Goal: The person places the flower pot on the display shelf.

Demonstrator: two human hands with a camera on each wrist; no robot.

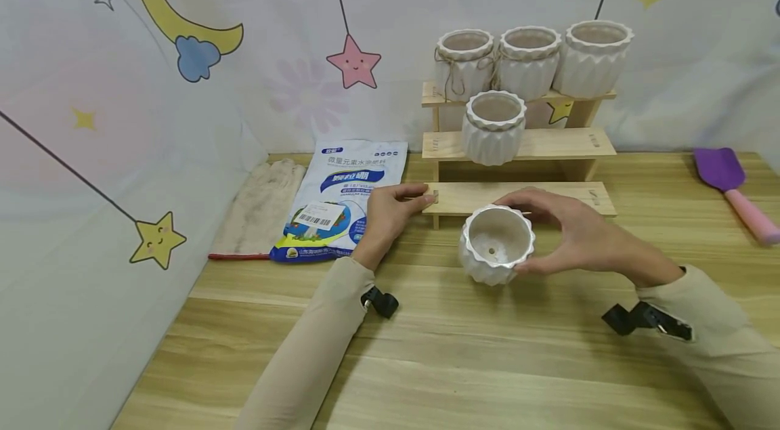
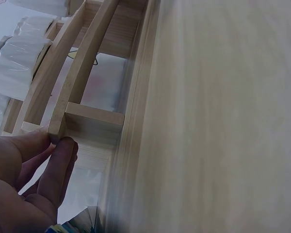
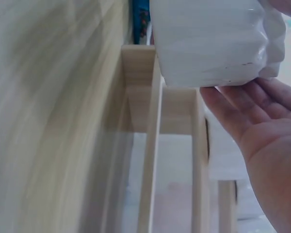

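Note:
A white ceramic flower pot (image 1: 496, 244) with a scalloped rim and a drain hole in its floor is gripped by my right hand (image 1: 569, 233). It is held in front of the lowest step of a three-tier wooden plant stand (image 1: 518, 198). My left hand (image 1: 393, 213) pinches the left end of that lowest board between thumb and fingers, as the left wrist view shows at the board's corner (image 2: 58, 128). In the right wrist view the pot (image 3: 213, 43) is above the tabletop, with fingers along its side.
One white pot (image 1: 493, 129) stands on the middle tier. Three more, including a twine-tied pot (image 1: 466, 64), line the top tier. Left of the stand lie a fertilizer bag (image 1: 341, 200) and a beige cloth (image 1: 258, 210). A purple shovel (image 1: 722, 169) with a pink handle lies right.

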